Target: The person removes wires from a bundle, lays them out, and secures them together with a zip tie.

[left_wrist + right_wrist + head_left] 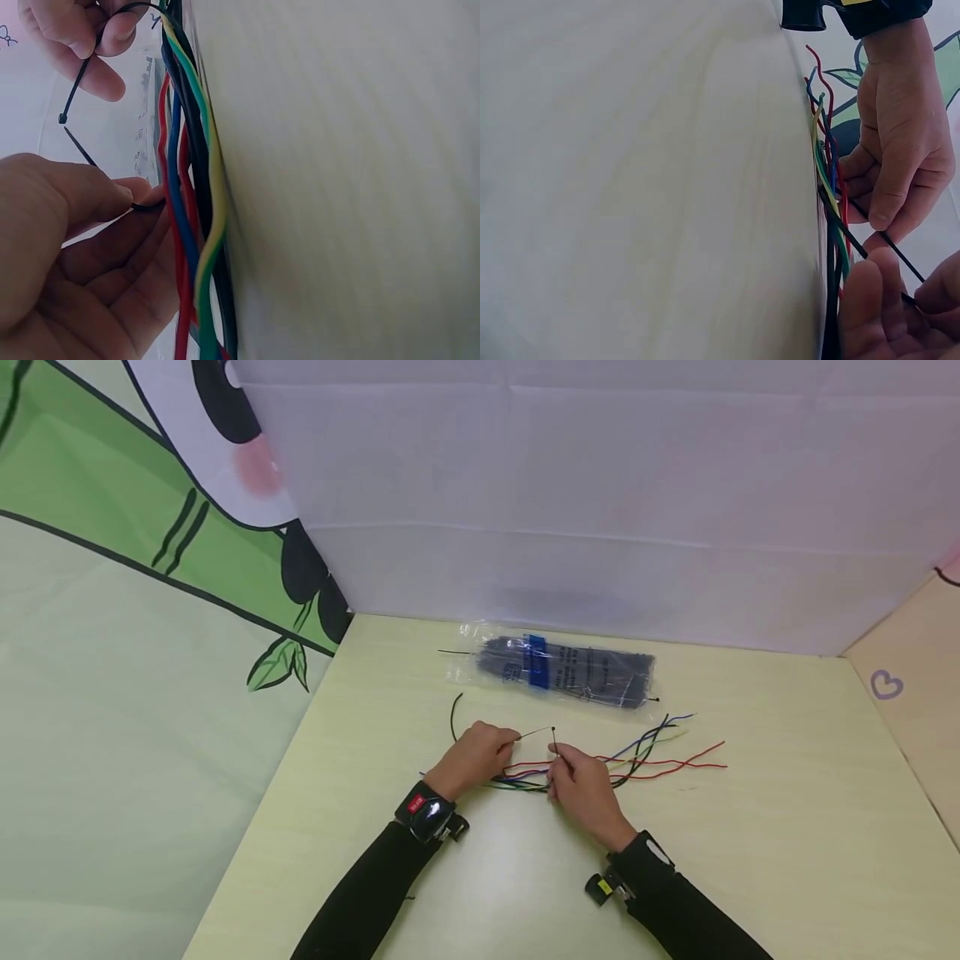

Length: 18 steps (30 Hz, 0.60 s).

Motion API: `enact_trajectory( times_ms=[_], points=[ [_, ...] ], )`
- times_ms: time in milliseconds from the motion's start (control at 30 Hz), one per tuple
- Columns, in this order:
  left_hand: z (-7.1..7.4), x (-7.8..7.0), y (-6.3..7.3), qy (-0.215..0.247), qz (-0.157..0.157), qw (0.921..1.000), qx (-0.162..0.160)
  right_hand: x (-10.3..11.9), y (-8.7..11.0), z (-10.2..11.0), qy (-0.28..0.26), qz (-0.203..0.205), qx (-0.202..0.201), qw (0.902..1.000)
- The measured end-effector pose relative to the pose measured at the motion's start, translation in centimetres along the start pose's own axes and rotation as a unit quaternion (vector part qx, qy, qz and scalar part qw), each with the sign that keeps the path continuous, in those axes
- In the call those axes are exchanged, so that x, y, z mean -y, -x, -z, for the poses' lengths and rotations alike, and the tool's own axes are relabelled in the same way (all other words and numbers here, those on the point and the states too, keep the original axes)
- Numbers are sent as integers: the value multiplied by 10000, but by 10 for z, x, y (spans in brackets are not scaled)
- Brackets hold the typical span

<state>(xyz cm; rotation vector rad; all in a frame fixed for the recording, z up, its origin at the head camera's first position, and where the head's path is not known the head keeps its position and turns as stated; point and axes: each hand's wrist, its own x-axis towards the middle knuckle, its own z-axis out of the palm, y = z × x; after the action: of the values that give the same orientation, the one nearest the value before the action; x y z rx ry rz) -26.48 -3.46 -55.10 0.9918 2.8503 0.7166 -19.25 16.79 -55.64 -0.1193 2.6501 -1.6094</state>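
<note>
A bundle of coloured wires (660, 762), red, blue, black and yellow-green, lies across the table. Over the bundle, the left hand (474, 758) pinches a thin black cable tie (81, 146) near its pointed tip. The right hand (588, 789) pinches the tie near its small square head (553, 729), which points upward. Tip and head stand close together but apart in the left wrist view. From both hands the strap runs down to the wires, and its middle is hidden by them. In the right wrist view, fingers (866, 300) cover part of the strap.
Behind the hands lies a clear plastic bag (592, 672) of dark cable ties with a blue label. Loose black ends poke out on both sides of it. A white cloth (600, 510) hangs along the table's back edge. The pale tabletop (510, 877) extends in front.
</note>
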Motion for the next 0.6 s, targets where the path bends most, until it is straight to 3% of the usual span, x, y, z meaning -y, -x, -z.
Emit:
enact_trajectory(
  times_ms=[333,600],
  points=[
    [0,-1,0,-99,-104,9999,-2,0,1,0,106,17,29,9999],
    [1,-5,-1,-91,-46,9999,68,-2,0,0,1079,527,-369,9921]
  ],
)
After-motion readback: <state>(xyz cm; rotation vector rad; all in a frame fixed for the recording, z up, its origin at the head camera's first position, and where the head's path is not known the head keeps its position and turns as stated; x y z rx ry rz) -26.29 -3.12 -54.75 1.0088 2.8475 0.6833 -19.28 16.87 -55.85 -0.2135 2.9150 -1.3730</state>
